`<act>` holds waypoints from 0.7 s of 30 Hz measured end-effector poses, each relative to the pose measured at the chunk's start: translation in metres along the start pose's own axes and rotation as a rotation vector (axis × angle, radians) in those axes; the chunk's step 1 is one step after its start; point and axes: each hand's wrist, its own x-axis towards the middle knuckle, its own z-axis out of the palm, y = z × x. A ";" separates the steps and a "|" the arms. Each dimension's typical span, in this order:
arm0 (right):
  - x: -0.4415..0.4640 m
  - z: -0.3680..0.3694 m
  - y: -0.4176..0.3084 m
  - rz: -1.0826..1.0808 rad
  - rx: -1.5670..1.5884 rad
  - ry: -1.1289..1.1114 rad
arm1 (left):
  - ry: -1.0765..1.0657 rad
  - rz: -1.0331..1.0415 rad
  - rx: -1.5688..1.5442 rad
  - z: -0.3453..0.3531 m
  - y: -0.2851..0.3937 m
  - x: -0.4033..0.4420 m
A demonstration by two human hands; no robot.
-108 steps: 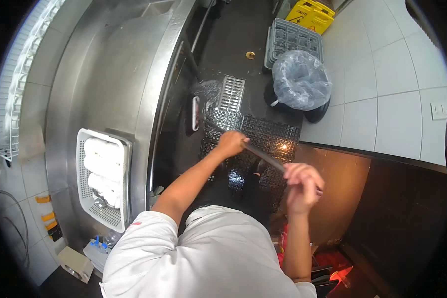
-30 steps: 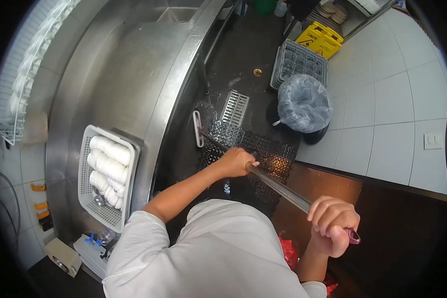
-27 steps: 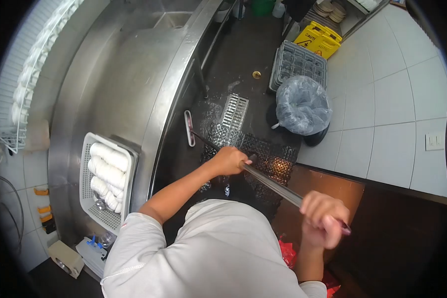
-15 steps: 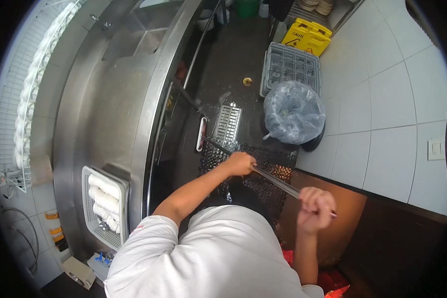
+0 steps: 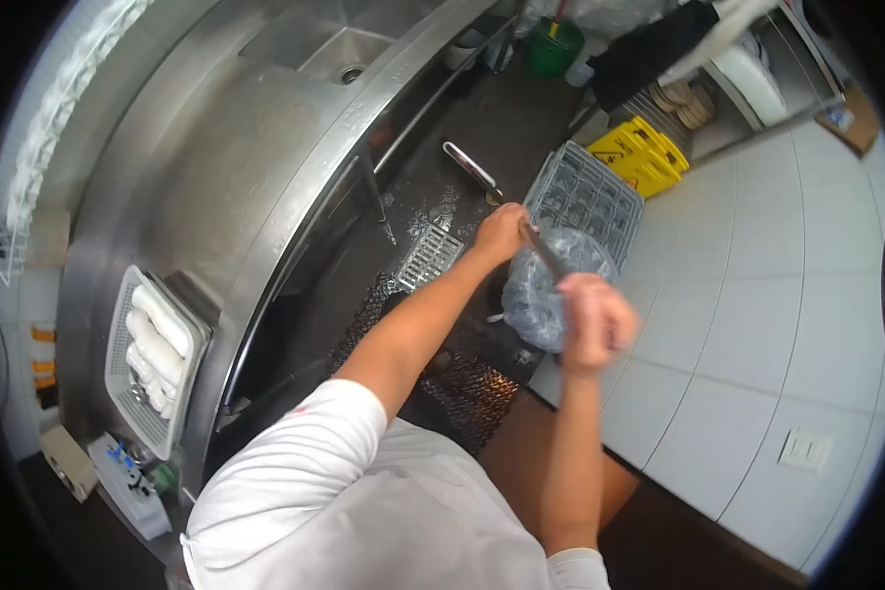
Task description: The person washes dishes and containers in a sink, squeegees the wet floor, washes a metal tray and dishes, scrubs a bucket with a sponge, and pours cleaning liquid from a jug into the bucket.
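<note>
My left hand [image 5: 502, 233] is wrapped round the handle [image 5: 549, 258] of a long floor squeegee, lower down the pole. My right hand [image 5: 596, 320], blurred, closes on the upper end of the same handle. The narrow white-edged squeegee head [image 5: 472, 169] is on the dark floor, beyond a metal drain grate [image 5: 428, 258]. Wet patches show around the grate. Below the handle stands a bin lined with a clear plastic bag [image 5: 536, 300], partly hidden by my right hand and forearm.
A steel counter with a sink [image 5: 349, 54] runs along the left, holding a basket of rolled white cloths [image 5: 157, 334]. On the right are stacked grey dish racks [image 5: 595, 192], a yellow caution sign [image 5: 639, 157] and a tiled wall [image 5: 698, 324]. A black perforated mat [image 5: 462, 388] lies nearby.
The squeegee head has moved forward and right, from beside the grate to beyond it. Both hands have moved forward with the handle. The view has turned and shifted.
</note>
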 end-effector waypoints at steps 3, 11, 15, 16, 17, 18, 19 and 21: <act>-0.041 0.026 0.055 0.158 -0.215 -0.215 | -0.124 -0.019 0.033 0.012 -0.086 -0.025; -0.044 0.026 -0.072 0.260 -0.054 -0.001 | -0.191 0.224 -0.052 -0.024 -0.008 -0.096; 0.013 0.036 -0.119 0.122 0.004 0.129 | -0.127 0.341 -0.164 -0.063 0.045 -0.047; 0.026 0.036 -0.121 0.097 0.030 0.090 | -0.097 0.350 -0.158 -0.072 0.052 -0.030; 0.038 0.037 -0.119 0.068 0.059 0.044 | -0.061 0.358 -0.150 -0.078 0.051 -0.014; 0.049 0.049 -0.109 0.064 0.026 0.088 | -0.044 0.319 -0.135 -0.082 0.045 -0.001; 0.061 0.067 -0.095 0.061 -0.006 0.132 | 0.017 0.310 -0.125 -0.089 0.033 0.015; 0.077 0.107 -0.060 0.107 -0.077 0.210 | 0.126 0.228 -0.124 -0.099 -0.002 0.041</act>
